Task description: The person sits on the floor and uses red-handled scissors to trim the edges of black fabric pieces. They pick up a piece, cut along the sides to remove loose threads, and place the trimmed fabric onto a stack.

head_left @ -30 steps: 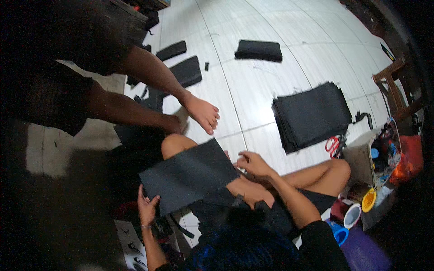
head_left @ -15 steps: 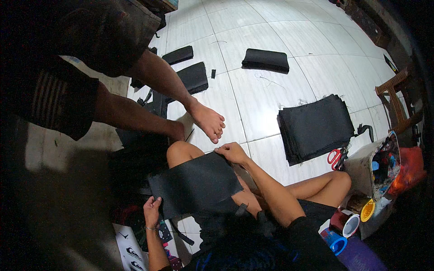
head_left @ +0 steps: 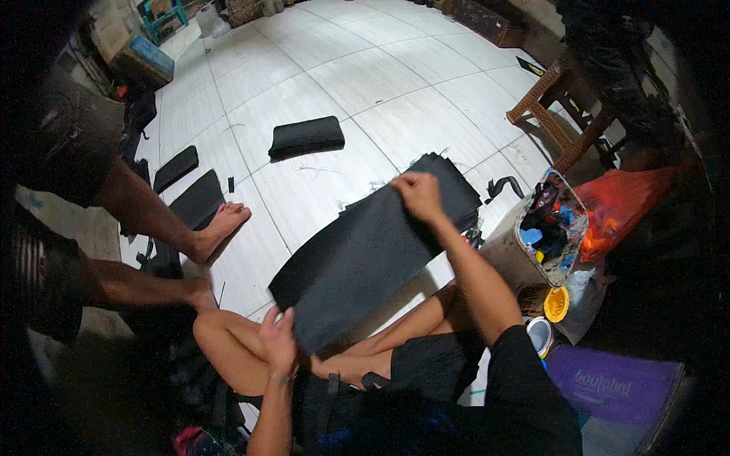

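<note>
In the head view, the left hand (head_left: 278,340) gripped the near corner of a black fabric sheet (head_left: 365,254) at 7 o'clock, fingers closed on it. The right hand (head_left: 417,193) pinched its far edge at 12 o'clock. The sheet hung over the knees and could slip or sag. It hid part of the black stack (head_left: 456,194) behind it.

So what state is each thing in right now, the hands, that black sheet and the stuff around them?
Left hand: gripping the near edge of the black sheet.
Right hand: pinching the sheet's far edge, raised.
Black sheet: held stretched out over the legs, tilted.
Stack of black sheets: lying flat on the floor.
Folded black piece: lying on the tiles, untouched.
Bucket: upright, open, full of mixed items.
Orange lid: lying on the floor.
</note>
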`<control>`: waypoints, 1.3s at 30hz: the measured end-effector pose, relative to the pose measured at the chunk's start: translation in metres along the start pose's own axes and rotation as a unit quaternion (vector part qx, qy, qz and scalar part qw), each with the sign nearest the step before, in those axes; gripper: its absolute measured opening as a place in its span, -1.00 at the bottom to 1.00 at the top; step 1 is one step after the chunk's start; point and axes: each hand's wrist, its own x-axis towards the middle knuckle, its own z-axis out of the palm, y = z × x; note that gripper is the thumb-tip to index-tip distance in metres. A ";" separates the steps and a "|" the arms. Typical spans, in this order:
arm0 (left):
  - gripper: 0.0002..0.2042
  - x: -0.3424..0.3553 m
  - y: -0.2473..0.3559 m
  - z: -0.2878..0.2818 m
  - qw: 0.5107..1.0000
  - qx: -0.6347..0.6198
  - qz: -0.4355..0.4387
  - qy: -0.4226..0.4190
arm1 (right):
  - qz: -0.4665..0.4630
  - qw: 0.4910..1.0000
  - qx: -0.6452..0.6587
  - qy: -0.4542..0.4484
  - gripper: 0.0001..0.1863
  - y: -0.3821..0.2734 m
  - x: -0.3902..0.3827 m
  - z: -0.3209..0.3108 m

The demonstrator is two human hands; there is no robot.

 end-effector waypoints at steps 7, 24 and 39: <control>-0.34 0.071 -0.063 0.094 0.958 0.276 0.011 -0.084 | -0.122 0.954 -0.267 0.065 -0.44 0.095 0.008 -0.044; -0.40 0.189 -0.070 0.197 0.730 0.562 0.336 -0.194 | 0.029 0.943 -0.323 -0.070 -0.34 0.147 -0.025 0.002; 0.00 0.270 -0.034 0.252 0.777 0.522 0.004 -0.351 | 0.176 0.943 -0.269 -0.085 -0.23 0.120 -0.038 -0.015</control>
